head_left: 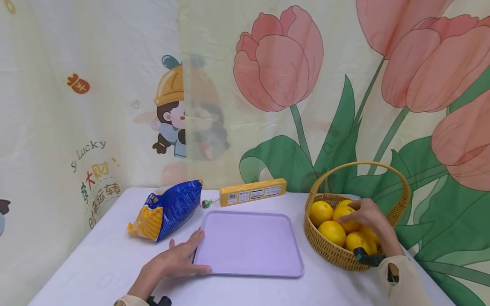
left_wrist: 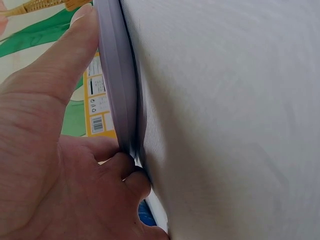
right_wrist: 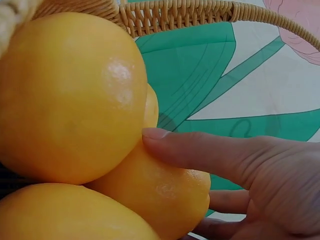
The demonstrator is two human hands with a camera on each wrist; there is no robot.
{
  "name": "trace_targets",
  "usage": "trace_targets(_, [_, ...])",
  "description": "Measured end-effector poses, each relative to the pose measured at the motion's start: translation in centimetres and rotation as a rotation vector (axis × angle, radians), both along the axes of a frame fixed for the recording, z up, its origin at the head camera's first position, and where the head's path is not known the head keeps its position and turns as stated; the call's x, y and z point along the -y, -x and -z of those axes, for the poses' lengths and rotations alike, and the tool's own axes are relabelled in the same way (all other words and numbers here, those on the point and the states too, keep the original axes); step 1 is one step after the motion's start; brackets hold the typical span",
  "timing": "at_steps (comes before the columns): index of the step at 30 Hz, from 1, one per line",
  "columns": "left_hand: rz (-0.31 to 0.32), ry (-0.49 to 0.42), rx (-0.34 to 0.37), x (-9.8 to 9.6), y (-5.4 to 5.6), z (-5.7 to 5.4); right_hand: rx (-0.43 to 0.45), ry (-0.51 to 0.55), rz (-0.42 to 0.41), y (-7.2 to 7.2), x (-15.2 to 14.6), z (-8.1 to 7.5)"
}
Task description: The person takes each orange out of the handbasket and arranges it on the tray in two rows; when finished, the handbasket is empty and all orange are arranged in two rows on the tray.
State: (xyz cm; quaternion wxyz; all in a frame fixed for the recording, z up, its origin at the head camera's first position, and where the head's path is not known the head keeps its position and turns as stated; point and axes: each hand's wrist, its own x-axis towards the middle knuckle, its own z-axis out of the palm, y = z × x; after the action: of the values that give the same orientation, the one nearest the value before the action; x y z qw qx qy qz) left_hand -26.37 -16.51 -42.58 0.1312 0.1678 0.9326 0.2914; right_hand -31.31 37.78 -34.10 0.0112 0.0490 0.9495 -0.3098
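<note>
Spreading across the near-left corner of the lilac tray (head_left: 249, 242), the left hand (head_left: 174, 260) is open, thumb on near rim, fingers at left edge. Right hand (head_left: 370, 217) pinches a fruit (right_wrist: 165, 197) inside the wicker basket (head_left: 325, 251), right of tray. Handle (head_left: 314, 187) arches over; other fruits (head_left: 331, 233) crowd it. Blue-yellow bag (head_left: 183, 208) and yellow box (head_left: 252, 193) sit behind tray. Gripped fruit: round, smooth, yellow-orange.

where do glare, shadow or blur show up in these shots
Right wrist: pale glare on the oranges, basket rim blurred in the upper left corner; left wrist: dimmer than the head view, soft shadow on the white tabletop beside the tray; head: bright, fairly even light.
</note>
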Motion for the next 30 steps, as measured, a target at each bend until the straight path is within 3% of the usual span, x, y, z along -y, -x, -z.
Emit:
trace_targets(17, [-0.012, 0.021, 0.008, 0.0, 0.2, 0.1, -0.117, -0.047, 0.013, -1.1, 0.0, -0.3])
trace_targets(30, [-0.012, 0.020, 0.008, -0.1, 0.3, 0.3, -0.290, -0.068, 0.040, -3.7, 1.3, -2.0])
